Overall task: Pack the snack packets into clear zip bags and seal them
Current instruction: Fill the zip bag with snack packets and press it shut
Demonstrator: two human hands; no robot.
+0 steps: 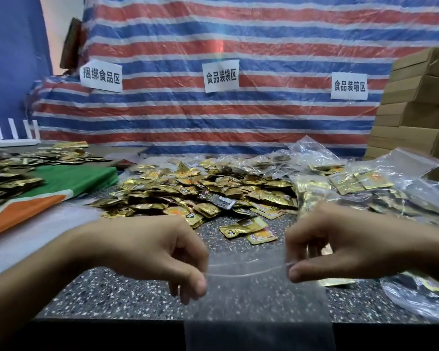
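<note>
While it hangs over the front edge of the dark speckled stone table [112,295], the clear plastic zip bag [259,300] is stretched between two hands. The left hand [157,252] pinches its top left corner and the right hand [340,244] pinches its top right, with the mouth slightly parted. Just behind lies a heap of gold foil snack packets [200,188]. Filled clear bags [365,183] sit to the right, with stacked brown cardboard boxes [416,110] beyond.
</note>
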